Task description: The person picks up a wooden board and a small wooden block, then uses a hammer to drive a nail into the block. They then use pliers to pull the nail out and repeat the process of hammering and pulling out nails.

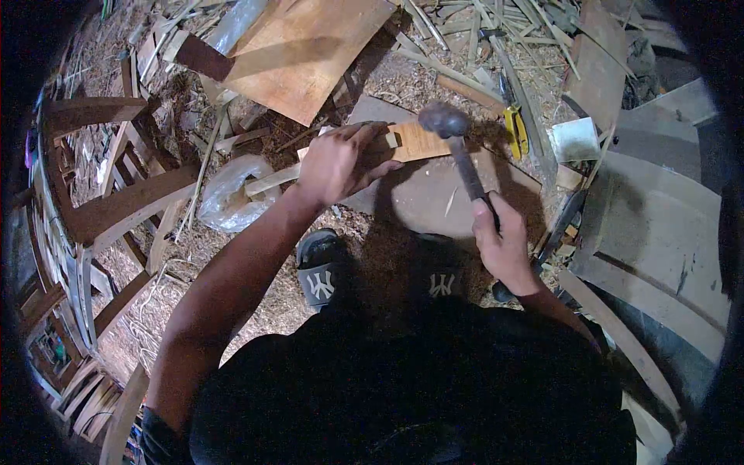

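My right hand [502, 239] is wrapped round the handle of a hammer [467, 172]. The hammer's dark, blurred head is raised over the right end of a short orange-brown wooden board [420, 142]. On that board's left part lies my left hand [341, 161], its fingers closed over the wood and a small pale wooden piece [392, 140] at the fingertips. A narrow wood strip [273, 181] sticks out to the left from beneath this hand. Under the work is a flat grey-brown panel [434, 201] on the ground. The palm hides part of the wood.
Yellow-handled pliers [514, 132] and a white block-like container [575, 140] lie to the right. A plastic bag [232, 203] is at the left, near curved wooden frames [132, 203]. A large plywood sheet [306, 58] lies beyond. Wood shavings cover the floor around my sandals [318, 271].
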`<state>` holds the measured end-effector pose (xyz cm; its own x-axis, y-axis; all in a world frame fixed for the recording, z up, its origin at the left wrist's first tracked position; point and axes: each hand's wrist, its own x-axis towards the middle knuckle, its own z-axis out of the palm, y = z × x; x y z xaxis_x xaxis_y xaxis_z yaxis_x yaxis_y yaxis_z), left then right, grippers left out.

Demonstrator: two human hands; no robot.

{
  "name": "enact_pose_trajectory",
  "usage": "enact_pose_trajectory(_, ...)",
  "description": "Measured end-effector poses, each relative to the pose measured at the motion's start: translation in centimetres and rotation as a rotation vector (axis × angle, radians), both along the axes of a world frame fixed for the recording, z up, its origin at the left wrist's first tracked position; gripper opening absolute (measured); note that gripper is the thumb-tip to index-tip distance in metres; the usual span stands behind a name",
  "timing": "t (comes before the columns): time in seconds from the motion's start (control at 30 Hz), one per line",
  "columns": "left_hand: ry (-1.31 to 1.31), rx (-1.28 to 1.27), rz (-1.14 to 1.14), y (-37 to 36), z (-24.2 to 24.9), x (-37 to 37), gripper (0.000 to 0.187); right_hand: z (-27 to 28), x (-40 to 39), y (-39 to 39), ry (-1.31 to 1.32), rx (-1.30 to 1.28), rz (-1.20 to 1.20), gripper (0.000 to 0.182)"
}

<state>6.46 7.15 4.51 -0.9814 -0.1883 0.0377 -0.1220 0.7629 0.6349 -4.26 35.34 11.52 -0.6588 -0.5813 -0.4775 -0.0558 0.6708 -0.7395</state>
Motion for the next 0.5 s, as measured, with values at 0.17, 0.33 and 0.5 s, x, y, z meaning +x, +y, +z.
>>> enact_pose_trajectory(0.17, -0.044, 0.012, 0.007, 0.0, 0.4, 0.0, 0.063, 0.3, 0.4, 1.5, 0.019, -0.304, -0.006, 0.030)
enact_pose_trajectory(0.33, -0.015, -0.008, 0.008, 0.1, 0.4, -0.1, 0.060, 0.1, 0.4, -0.2, 0.151, -0.073, 0.110, 0.025)
enact_pose_trajectory(0.5, -0.003, -0.051, -0.007, 0.0, 0.1, 0.2, 0.064, 0.1, 0.2, 1.8, -0.042, -0.174, -0.009, 0.028)
